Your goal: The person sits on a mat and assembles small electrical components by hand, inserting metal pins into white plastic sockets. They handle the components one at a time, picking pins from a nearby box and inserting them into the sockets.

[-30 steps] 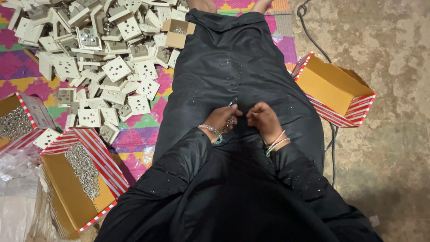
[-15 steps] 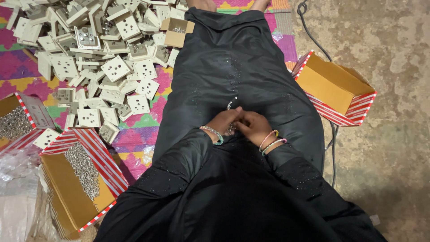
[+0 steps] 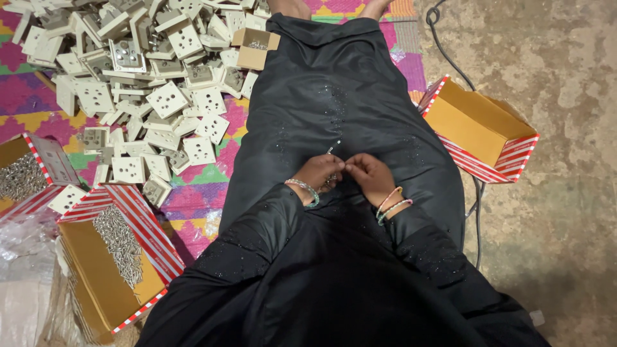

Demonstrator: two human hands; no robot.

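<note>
A box of screws (image 3: pixel 116 247) and a heap of socket plates (image 3: pixel 148 83) are crowding the mat on the left. At centre, the left hand (image 3: pixel 318 173) and right hand (image 3: pixel 367 175), apart a second ago, are now meeting fingertip to fingertip, pinching small metal parts (image 3: pixel 332 152) over the black-clad lap. An empty box (image 3: pixel 479 125) is sitting right, on bare floor.

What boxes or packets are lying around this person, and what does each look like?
Open carton: on the floor at the right of the lap, tan inside, red-and-white striped edges.
Screw carton: lower left, same colours, with silvery screws in it.
Second screw carton: far left edge, partly cut off.
Small brown box: top centre, beside the pile of white socket plates.
Clear plastic bag: bottom left corner.
</note>
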